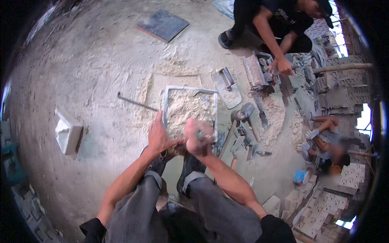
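Observation:
A square metal-edged frame (192,88) lies on the floor before my feet, with pale crumbly powder (186,106) heaped inside it. My left hand (159,137) is at the frame's near left corner, its fingers stretched along the edge and its thumb pointing right. A thin metal rod (137,102) with a bent end reaches from the left to those fingertips; whether they touch it I cannot tell. Over the near side of the powder is my right hand (199,138), smeared by motion. Its fingers and anything in them are unclear.
To the right lie a float with a handle (227,87), a mallet (245,110) and several trowels (261,111). A dark square board (163,25) lies far off. A pale block (69,133) stands left. Another person (279,32) crouches at upper right; one more sits right.

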`<state>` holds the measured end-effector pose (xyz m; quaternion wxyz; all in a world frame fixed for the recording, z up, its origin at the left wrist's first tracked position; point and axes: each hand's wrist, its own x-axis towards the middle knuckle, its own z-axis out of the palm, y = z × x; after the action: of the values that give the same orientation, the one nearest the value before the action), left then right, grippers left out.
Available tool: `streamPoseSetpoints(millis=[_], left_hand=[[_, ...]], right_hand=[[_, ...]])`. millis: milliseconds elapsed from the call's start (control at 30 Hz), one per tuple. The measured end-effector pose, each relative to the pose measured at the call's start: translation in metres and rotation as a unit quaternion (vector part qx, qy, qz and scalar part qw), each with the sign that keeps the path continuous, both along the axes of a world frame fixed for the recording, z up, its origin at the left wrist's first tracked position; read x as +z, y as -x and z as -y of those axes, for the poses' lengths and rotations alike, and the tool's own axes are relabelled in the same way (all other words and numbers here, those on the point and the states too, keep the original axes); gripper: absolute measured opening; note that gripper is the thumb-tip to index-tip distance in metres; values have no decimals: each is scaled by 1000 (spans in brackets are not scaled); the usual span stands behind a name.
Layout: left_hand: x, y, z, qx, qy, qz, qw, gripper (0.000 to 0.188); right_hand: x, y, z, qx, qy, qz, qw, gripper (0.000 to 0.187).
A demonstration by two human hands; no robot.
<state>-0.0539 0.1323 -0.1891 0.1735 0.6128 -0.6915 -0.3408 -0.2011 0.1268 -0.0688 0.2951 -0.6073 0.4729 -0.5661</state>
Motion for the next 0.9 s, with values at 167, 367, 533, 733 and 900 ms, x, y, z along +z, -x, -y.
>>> streamPoseSetpoints(millis=[167, 367, 533, 733, 900], left_hand=[[-2, 5, -2, -2, -19, -43, 999, 131], [-7, 3, -6, 6, 53, -39, 998, 119], [-3, -2, -6, 7, -1, -54, 999, 117], [-8, -8, -5, 9, -17, -37, 999, 120], [-7, -9, -11, -11, 41, -39, 998, 118]], right_hand=[[2, -3, -7, 24, -66, -48, 996, 26], [-5, -13, -6, 19, -72, -5, 997, 34], [10, -11, -8, 38, -72, -17, 997, 32], [-19, -17, -14, 38, -116, 14, 992, 33], [-18, -10, -12, 36, -166, 50, 984, 35]])
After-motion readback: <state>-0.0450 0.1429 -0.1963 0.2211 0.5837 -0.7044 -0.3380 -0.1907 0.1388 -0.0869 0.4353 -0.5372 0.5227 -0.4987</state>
